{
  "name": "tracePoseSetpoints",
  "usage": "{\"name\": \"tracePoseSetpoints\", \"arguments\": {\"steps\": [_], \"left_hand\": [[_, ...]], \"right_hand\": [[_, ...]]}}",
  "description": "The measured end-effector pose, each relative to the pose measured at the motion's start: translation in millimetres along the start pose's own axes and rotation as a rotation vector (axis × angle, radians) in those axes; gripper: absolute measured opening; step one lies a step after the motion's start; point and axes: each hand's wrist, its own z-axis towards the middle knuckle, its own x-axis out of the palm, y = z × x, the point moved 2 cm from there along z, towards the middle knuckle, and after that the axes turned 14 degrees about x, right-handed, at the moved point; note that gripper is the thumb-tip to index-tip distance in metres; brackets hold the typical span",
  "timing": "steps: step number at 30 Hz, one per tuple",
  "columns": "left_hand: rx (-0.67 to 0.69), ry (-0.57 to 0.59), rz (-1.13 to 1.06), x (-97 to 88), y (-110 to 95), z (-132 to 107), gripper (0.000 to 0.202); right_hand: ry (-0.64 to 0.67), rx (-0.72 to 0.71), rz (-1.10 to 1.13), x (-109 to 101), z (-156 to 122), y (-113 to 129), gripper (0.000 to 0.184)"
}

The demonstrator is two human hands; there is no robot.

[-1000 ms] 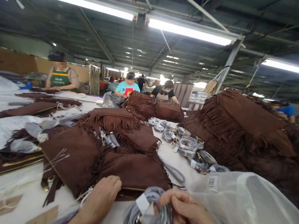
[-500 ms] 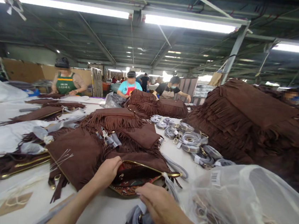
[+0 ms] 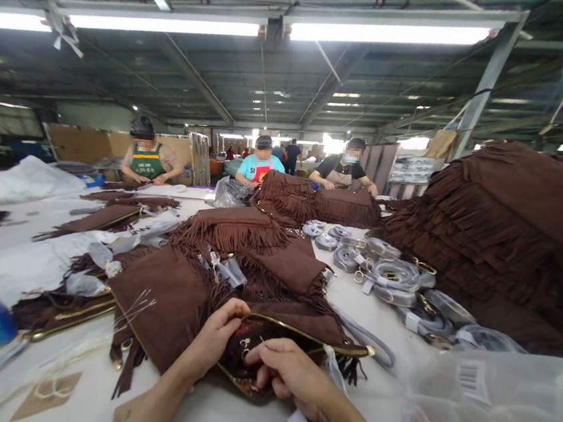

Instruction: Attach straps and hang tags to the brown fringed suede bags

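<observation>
Right hand point(image 3: 289, 371) has moved inside the bag point(image 3: 308, 316), curled (hold unclear), apparently shifting work inward; left hand point(image 3: 217, 335) pinches its rim point(image 3: 286, 324).

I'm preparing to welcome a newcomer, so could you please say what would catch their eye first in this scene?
Probably the towering pile of brown fringed bags on the right. Front and center, the left hand grips the rim of an open zippered bag, with the right hand at its mouth. Coiled gray straps lie left of the pile.
</observation>
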Motion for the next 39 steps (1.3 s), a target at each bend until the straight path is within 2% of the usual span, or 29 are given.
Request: {"name": "tracePoseSetpoints", "arguments": {"steps": [4, 9, 12, 15, 17, 21, 24, 28, 33, 39], "left_hand": [[0.028, 0.081, -0.109, -4.5, -6, -1, 0.019], [0.028, 0.270, 0.037, -3.9, -16, -6, 0.023], [0.003, 0.277, 0.057, -1.9, -18, -9, 0.034], [-0.031, 0.226, 0.052, 0.4, -15, -10, 0.029], [-0.041, 0.190, 0.044, 1.3, -12, -10, 0.025], [-0.058, 0.149, -0.008, 0.1, -10, -8, 0.021], [-0.082, 0.126, -0.064, -1.8, -9, -8, 0.018], [-0.122, 0.098, -0.131, -2.8, -10, -8, 0.015], [-0.167, 0.063, -0.188, -2.3, -9, -8, 0.014], [-0.203, 0.044, -0.238, -3.7, -13, -10, 0.016]], "right_hand": [[0.028, 0.006, 0.058, -3, 1, -2, 0.048], [0.014, 0.002, 0.044, -2, 0, -3, 0.049], [0.017, -0.006, 0.033, -3, 2, -6, 0.050], [0.016, -0.048, -0.017, -1, 3, -5, 0.049], [-0.028, -0.154, -0.116, 1, 0, 1, 0.042], [-0.214, -0.416, -0.423, 4, -14, 15, 0.035], [-0.338, -0.471, -0.614, 1, -20, 16, 0.035], [-0.397, -0.405, -0.878, 1, -19, 7, 0.038], [-0.606, -0.211, -1.258, 15, -19, 9, 0.047], [-0.636, -0.210, -1.450, 31, -11, 15, 0.052]]}}
